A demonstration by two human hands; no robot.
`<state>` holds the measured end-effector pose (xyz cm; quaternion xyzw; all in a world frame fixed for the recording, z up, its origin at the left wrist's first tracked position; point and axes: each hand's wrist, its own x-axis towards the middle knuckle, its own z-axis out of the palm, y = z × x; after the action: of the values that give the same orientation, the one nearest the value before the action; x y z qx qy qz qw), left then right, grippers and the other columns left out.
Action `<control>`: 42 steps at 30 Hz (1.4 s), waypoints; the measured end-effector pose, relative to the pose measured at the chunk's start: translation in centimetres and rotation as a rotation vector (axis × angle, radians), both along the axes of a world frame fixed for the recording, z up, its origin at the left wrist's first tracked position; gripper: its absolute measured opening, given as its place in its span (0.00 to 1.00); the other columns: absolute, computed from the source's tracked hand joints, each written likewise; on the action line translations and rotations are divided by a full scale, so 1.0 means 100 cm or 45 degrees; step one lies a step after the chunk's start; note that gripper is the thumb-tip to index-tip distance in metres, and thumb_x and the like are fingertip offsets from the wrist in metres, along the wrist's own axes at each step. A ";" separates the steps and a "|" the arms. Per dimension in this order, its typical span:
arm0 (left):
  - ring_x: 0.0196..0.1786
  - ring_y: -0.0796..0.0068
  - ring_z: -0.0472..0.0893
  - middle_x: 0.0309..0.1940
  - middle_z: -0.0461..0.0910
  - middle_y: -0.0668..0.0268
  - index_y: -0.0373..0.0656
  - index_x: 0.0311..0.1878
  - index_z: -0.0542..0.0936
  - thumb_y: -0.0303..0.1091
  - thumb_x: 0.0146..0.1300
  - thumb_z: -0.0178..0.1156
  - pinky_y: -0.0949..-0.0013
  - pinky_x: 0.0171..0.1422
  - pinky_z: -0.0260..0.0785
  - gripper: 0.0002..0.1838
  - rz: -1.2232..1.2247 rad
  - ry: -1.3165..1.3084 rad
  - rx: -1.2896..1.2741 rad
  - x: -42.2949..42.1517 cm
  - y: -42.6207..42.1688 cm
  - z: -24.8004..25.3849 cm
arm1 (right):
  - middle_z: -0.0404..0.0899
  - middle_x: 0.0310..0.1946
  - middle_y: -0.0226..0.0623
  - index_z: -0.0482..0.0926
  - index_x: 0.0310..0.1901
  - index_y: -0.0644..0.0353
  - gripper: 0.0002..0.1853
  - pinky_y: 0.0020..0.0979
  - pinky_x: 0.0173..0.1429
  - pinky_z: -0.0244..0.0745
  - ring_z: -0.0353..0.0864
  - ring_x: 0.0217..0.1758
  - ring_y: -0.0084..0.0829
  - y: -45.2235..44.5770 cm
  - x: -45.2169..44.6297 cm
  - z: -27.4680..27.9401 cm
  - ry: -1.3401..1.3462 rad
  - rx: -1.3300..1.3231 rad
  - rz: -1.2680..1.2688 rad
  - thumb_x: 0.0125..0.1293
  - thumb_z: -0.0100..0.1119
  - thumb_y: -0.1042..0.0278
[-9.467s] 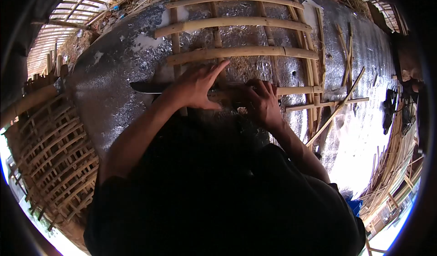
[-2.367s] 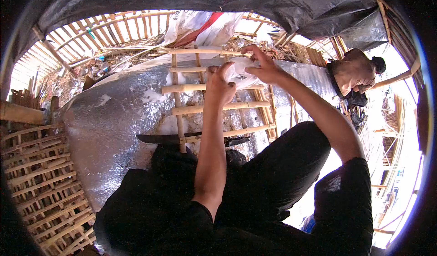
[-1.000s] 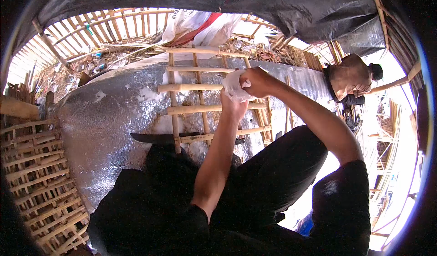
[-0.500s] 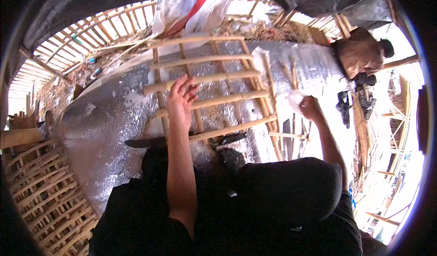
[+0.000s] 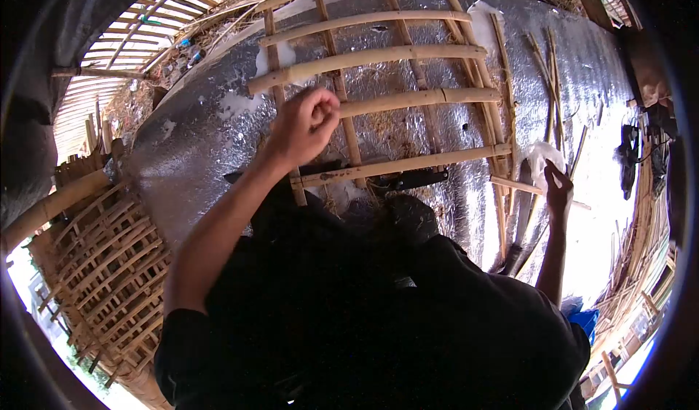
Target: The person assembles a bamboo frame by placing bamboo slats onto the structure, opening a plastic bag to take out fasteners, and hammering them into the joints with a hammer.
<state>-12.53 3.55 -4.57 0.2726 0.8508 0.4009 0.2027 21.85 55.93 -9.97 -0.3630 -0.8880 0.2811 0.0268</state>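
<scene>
A bamboo lattice frame [image 5: 408, 54] of slats crossed over thinner strips lies before me on a silvery sheet. My left hand [image 5: 306, 122] is raised over the frame's left side, fingers curled tightly. Whatever may be inside them is too small to make out. Off to the right, my right hand [image 5: 559, 191] is at the lower edge of a crumpled white plastic bag [image 5: 542, 154], with bent fingertips pinching it. A long-bladed knife [image 5: 523, 199] lies left of that hand. Under the frame's nearest slat is a dark tool [image 5: 415, 180], partly hidden.
The silvery sheet [image 5: 182, 155] covers the ground. A second bamboo lattice [image 5: 102, 279] stands at lower left, below a thick bamboo pole [image 5: 54, 206]. Loose bamboo sticks [image 5: 557, 82] lie at right. Dark sandals [image 5: 628, 159] and a blue item [image 5: 582, 319] are farther right.
My view has tilted down and shifted left. My left hand went from loosely spread fingers to a closed curl. My right hand has drawn slightly back toward me at the bag.
</scene>
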 end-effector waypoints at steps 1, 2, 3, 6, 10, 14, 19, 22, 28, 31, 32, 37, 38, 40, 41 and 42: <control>0.43 0.67 0.83 0.37 0.82 0.63 0.40 0.46 0.80 0.35 0.63 0.68 0.63 0.53 0.74 0.13 -0.064 -0.003 -0.107 0.007 -0.007 0.004 | 0.88 0.56 0.41 0.88 0.57 0.56 0.17 0.41 0.78 0.62 0.83 0.62 0.35 -0.005 -0.003 0.007 -0.011 -0.020 -0.030 0.72 0.65 0.58; 0.46 0.64 0.83 0.40 0.82 0.61 0.40 0.47 0.80 0.36 0.61 0.70 0.61 0.55 0.73 0.15 -0.157 0.077 -0.127 0.018 -0.014 0.002 | 0.88 0.55 0.42 0.89 0.55 0.57 0.16 0.41 0.78 0.62 0.83 0.63 0.35 -0.003 -0.002 0.005 -0.005 -0.049 -0.067 0.70 0.68 0.61; 0.48 0.62 0.83 0.42 0.82 0.60 0.40 0.48 0.80 0.37 0.59 0.71 0.58 0.58 0.73 0.17 -0.248 0.159 -0.145 0.030 -0.022 -0.004 | 0.88 0.54 0.42 0.90 0.52 0.56 0.14 0.41 0.78 0.62 0.82 0.64 0.37 -0.007 -0.004 0.009 -0.021 -0.037 -0.123 0.68 0.70 0.62; 0.55 0.55 0.81 0.50 0.80 0.57 0.41 0.51 0.79 0.39 0.56 0.74 0.53 0.64 0.71 0.23 -0.327 0.296 -0.203 0.063 -0.027 -0.009 | 0.81 0.63 0.46 0.91 0.49 0.53 0.13 0.41 0.78 0.62 0.75 0.71 0.42 0.003 0.011 -0.010 0.082 0.118 -0.178 0.65 0.74 0.62; 0.59 0.52 0.79 0.56 0.78 0.57 0.41 0.54 0.77 0.40 0.53 0.75 0.50 0.66 0.70 0.27 -0.351 0.371 -0.284 0.087 -0.028 -0.032 | 0.74 0.70 0.49 0.92 0.46 0.52 0.11 0.49 0.78 0.63 0.71 0.75 0.48 -0.007 0.010 0.008 0.115 0.575 -0.165 0.64 0.75 0.61; 0.56 0.53 0.78 0.52 0.75 0.58 0.42 0.52 0.75 0.39 0.54 0.75 0.49 0.62 0.71 0.25 -0.329 0.417 -0.226 0.095 -0.035 -0.043 | 0.84 0.58 0.39 0.88 0.52 0.58 0.11 0.40 0.65 0.77 0.83 0.59 0.37 -0.045 -0.020 0.042 0.252 0.105 -0.147 0.69 0.67 0.72; 0.52 0.56 0.75 0.49 0.72 0.59 0.44 0.47 0.72 0.37 0.58 0.73 0.50 0.60 0.69 0.21 -0.361 0.582 -0.129 0.119 -0.031 -0.031 | 0.83 0.59 0.42 0.84 0.54 0.58 0.21 0.41 0.69 0.76 0.80 0.66 0.45 -0.189 -0.071 0.039 -0.034 -0.638 0.512 0.58 0.63 0.85; 0.54 0.55 0.76 0.50 0.72 0.58 0.44 0.50 0.71 0.38 0.56 0.75 0.50 0.60 0.69 0.24 -0.278 0.630 -0.203 0.120 -0.030 -0.039 | 0.80 0.54 0.53 0.79 0.48 0.66 0.12 0.45 0.66 0.76 0.80 0.61 0.51 -0.264 -0.101 0.025 0.361 -0.129 1.424 0.63 0.60 0.84; 0.60 0.51 0.76 0.55 0.74 0.54 0.42 0.58 0.70 0.40 0.53 0.79 0.47 0.65 0.70 0.34 -0.266 0.374 -0.235 0.106 -0.033 -0.034 | 0.80 0.52 0.53 0.77 0.50 0.65 0.12 0.50 0.60 0.74 0.79 0.58 0.52 -0.286 -0.110 0.015 0.184 -0.053 1.239 0.65 0.57 0.78; 0.62 0.49 0.76 0.59 0.74 0.53 0.42 0.64 0.69 0.43 0.53 0.79 0.47 0.68 0.69 0.39 -0.318 0.267 -0.322 0.104 -0.035 -0.043 | 0.79 0.58 0.49 0.78 0.60 0.57 0.18 0.49 0.69 0.71 0.74 0.68 0.47 -0.279 -0.105 0.005 -0.055 0.151 1.405 0.69 0.58 0.70; 0.63 0.49 0.76 0.59 0.74 0.53 0.43 0.67 0.68 0.44 0.54 0.79 0.47 0.68 0.69 0.41 -0.322 0.309 -0.281 0.104 -0.034 -0.047 | 0.80 0.57 0.48 0.78 0.56 0.59 0.16 0.49 0.67 0.71 0.76 0.65 0.48 -0.274 -0.104 0.002 -0.004 0.140 1.430 0.67 0.56 0.73; 0.62 0.50 0.78 0.60 0.77 0.51 0.51 0.78 0.62 0.48 0.56 0.78 0.46 0.70 0.68 0.49 -0.382 0.471 -0.201 0.098 -0.026 -0.048 | 0.80 0.54 0.47 0.77 0.50 0.62 0.14 0.49 0.62 0.72 0.80 0.58 0.47 -0.266 -0.097 -0.001 0.215 0.004 1.523 0.62 0.54 0.79; 0.62 0.50 0.78 0.60 0.78 0.51 0.51 0.78 0.62 0.47 0.56 0.78 0.46 0.71 0.68 0.49 -0.385 0.445 -0.193 0.098 -0.025 -0.051 | 0.80 0.56 0.47 0.77 0.53 0.60 0.17 0.50 0.65 0.71 0.78 0.61 0.47 -0.262 -0.094 -0.002 0.175 -0.015 1.514 0.62 0.57 0.77; 0.63 0.52 0.79 0.60 0.79 0.51 0.51 0.78 0.62 0.46 0.55 0.78 0.45 0.72 0.67 0.50 -0.391 0.389 -0.182 0.098 -0.027 -0.057 | 0.79 0.59 0.47 0.77 0.60 0.57 0.23 0.52 0.72 0.69 0.74 0.67 0.48 -0.256 -0.088 -0.007 0.095 -0.057 1.497 0.61 0.61 0.71; 0.61 0.52 0.80 0.60 0.80 0.51 0.50 0.78 0.63 0.45 0.55 0.79 0.46 0.70 0.68 0.50 -0.382 0.363 -0.170 0.097 -0.028 -0.058 | 0.78 0.58 0.48 0.77 0.59 0.57 0.23 0.52 0.72 0.69 0.74 0.67 0.50 -0.250 -0.078 -0.018 0.089 -0.022 1.490 0.61 0.61 0.71; 0.60 0.53 0.81 0.59 0.80 0.52 0.50 0.77 0.63 0.44 0.54 0.79 0.47 0.69 0.70 0.50 -0.373 0.337 -0.158 0.096 -0.030 -0.059 | 0.78 0.58 0.49 0.77 0.59 0.58 0.23 0.52 0.72 0.70 0.74 0.66 0.51 -0.241 -0.064 -0.033 0.083 0.014 1.484 0.60 0.62 0.71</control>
<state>-2.94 0.57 -10.52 0.4308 0.8442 0.2748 0.1617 15.45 31.85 -13.27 0.1943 -0.9413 0.2560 -0.1031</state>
